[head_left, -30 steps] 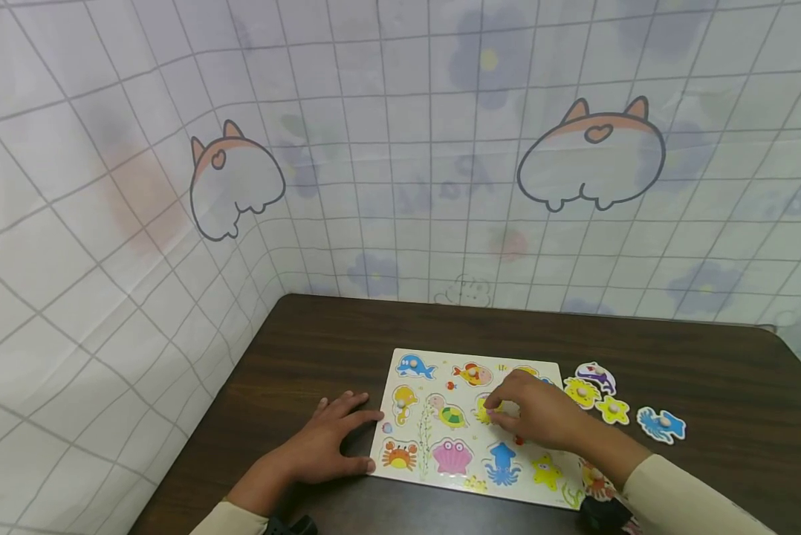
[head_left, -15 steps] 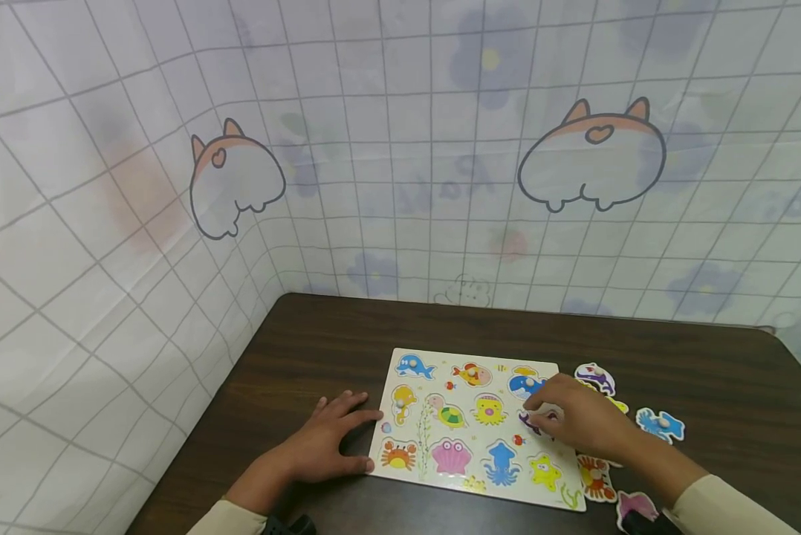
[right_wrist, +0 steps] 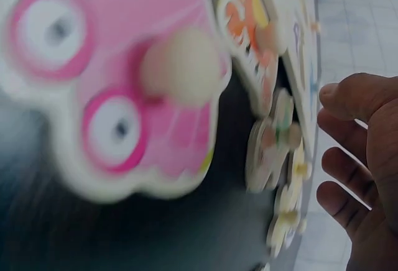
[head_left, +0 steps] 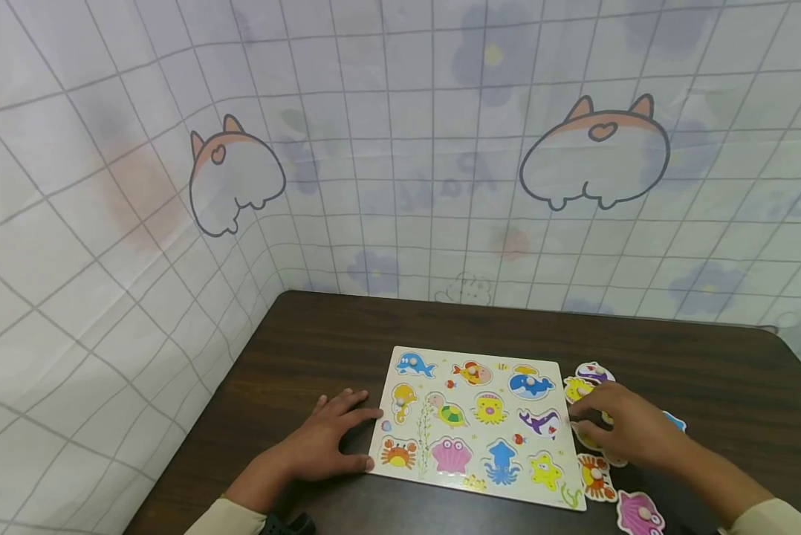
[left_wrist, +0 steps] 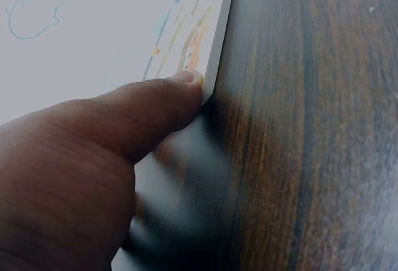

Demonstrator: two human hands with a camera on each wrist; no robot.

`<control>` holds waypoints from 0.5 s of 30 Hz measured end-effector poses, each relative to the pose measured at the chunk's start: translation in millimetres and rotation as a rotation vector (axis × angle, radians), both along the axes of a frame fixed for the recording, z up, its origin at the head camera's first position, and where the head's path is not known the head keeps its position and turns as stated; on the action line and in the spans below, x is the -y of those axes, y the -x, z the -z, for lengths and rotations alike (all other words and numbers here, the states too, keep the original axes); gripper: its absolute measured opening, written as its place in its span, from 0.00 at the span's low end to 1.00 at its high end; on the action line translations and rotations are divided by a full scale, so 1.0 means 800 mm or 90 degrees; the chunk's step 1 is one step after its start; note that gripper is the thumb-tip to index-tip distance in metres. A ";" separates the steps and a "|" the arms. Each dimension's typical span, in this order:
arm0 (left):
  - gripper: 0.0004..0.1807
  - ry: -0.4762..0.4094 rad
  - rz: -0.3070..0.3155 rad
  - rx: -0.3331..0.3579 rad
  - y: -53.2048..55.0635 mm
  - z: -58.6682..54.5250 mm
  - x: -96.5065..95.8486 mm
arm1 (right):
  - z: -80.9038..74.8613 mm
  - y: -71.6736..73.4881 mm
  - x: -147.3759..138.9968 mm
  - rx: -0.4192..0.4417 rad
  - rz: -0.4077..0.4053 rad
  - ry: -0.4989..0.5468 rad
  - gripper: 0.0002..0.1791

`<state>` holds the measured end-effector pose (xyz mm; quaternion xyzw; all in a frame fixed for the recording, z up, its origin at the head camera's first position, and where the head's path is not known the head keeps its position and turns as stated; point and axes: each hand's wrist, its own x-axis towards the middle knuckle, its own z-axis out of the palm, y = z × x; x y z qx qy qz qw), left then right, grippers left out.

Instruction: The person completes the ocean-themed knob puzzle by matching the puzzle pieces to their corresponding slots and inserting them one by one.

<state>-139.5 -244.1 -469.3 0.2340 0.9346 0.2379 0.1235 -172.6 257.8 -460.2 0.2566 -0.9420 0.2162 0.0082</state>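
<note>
A peg puzzle board (head_left: 481, 446) with sea-animal pictures lies flat on the table. My left hand (head_left: 330, 438) rests at its left edge, fingers spread; in the left wrist view the thumb (left_wrist: 149, 106) presses on the board's corner. Just right of the board, my right hand (head_left: 631, 427) hovers over loose knobbed pieces, its thumb and fingers apart with nothing seen between them. A yellow octopus piece (head_left: 576, 389) is by its fingertips. Nearer me lie a crab piece (head_left: 597, 477) and a pink shell piece (head_left: 641, 513), large in the right wrist view. Other pieces are partly hidden under the hand.
A purple-and-white dolphin piece (head_left: 594, 371) lies beyond my right hand, and a blue piece (head_left: 675, 421) peeks out to its right. The dark wooden table (head_left: 347, 334) meets a grid-patterned cloth wall (head_left: 400, 253) at the back and left.
My right hand has moved right, from the board's yellow octopus picture, past the purple dolphin picture, to the loose pieces beside the board. The left hand has stayed in place.
</note>
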 end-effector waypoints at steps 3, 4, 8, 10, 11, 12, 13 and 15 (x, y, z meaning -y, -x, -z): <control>0.41 -0.002 0.002 -0.001 0.000 0.000 -0.001 | 0.003 -0.003 -0.013 -0.006 -0.011 0.001 0.11; 0.41 -0.003 0.002 0.000 0.000 0.000 -0.001 | 0.004 -0.004 -0.017 -0.009 -0.017 0.001 0.11; 0.40 -0.001 -0.001 0.002 0.000 0.000 -0.001 | 0.009 -0.009 -0.030 -0.039 -0.047 0.021 0.13; 0.40 0.000 -0.004 0.002 0.000 0.000 -0.001 | 0.012 -0.010 -0.033 -0.050 -0.061 0.033 0.14; 0.40 0.000 -0.004 0.002 0.000 0.000 -0.001 | 0.013 -0.011 -0.034 -0.056 -0.067 0.038 0.15; 0.40 0.000 -0.005 0.002 0.001 0.000 -0.001 | 0.015 -0.012 -0.035 -0.056 -0.067 0.040 0.15; 0.40 0.001 -0.006 0.002 0.001 0.000 0.000 | 0.015 -0.012 -0.036 -0.056 -0.068 0.041 0.15; 0.40 -0.001 -0.006 0.004 0.001 -0.001 -0.001 | 0.016 -0.013 -0.036 -0.046 -0.066 0.042 0.15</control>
